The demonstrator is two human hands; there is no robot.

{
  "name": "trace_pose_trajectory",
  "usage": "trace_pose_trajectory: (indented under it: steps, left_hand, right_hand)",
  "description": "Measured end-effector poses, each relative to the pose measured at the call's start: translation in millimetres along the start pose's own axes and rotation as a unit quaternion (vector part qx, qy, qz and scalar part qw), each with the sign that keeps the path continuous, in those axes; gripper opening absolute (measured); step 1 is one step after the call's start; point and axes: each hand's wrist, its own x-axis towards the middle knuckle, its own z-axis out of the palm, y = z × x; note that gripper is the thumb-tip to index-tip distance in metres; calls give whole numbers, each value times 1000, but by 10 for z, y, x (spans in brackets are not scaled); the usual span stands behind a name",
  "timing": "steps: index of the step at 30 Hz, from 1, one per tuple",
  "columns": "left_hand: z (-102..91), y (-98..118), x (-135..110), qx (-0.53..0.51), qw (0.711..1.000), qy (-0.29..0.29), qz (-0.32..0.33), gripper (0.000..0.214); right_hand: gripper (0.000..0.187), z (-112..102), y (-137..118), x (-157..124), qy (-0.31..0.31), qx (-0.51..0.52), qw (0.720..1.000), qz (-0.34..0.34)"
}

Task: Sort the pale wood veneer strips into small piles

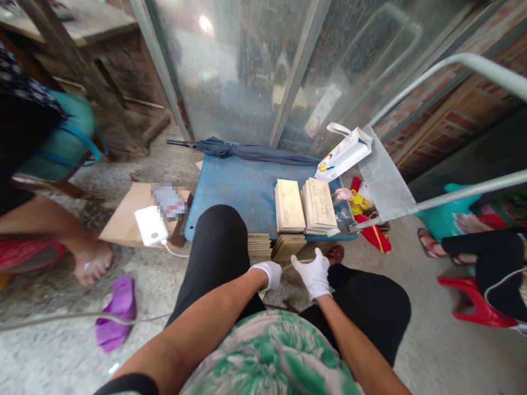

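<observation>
Both my hands wear white gloves and reach down between my knees. My left hand (269, 273) is curled, fingers hidden behind my leg, close to a low stack of tan wooden slats (259, 247) on the floor. My right hand (315, 274) hovers with fingers spread just below a second floor stack (289, 246); I cannot tell whether it touches it. Two taller stacks of the same slats (289, 204) (320, 204) rest on a low blue table (230, 189).
A folded dark umbrella (247, 150) lies along the table's far edge, a white paper bag (343, 153) at its right. A cardboard box with a white power bank (151, 225) sits left. Other people's legs are at left and right; a purple slipper (116, 312) lies on the concrete.
</observation>
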Motion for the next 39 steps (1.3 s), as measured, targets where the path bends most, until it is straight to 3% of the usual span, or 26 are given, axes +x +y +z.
trace_pose_trajectory:
  steps: [6,11,31,35,39]
  left_hand:
    - [111,-32,118,6,998,-58,-19,44]
    - [157,-41,171,-2,996,-79,-36,44]
    - [-36,-20,83,-39,993,-95,-61,43]
    - [-39,-4,110,-46,991,-102,-70,44]
    - [-41,28,123,-54,991,-98,-72,45]
  right_hand:
    - [101,275,124,143,-3,11,1000,1]
    - [102,440,131,231,-49,11,998,46]
    - [115,764,-22,364,-96,98,989,54]
    - [95,671,-69,413,-38,120,991,41]
    - [86,550,-164,532,14,100,994,-28]
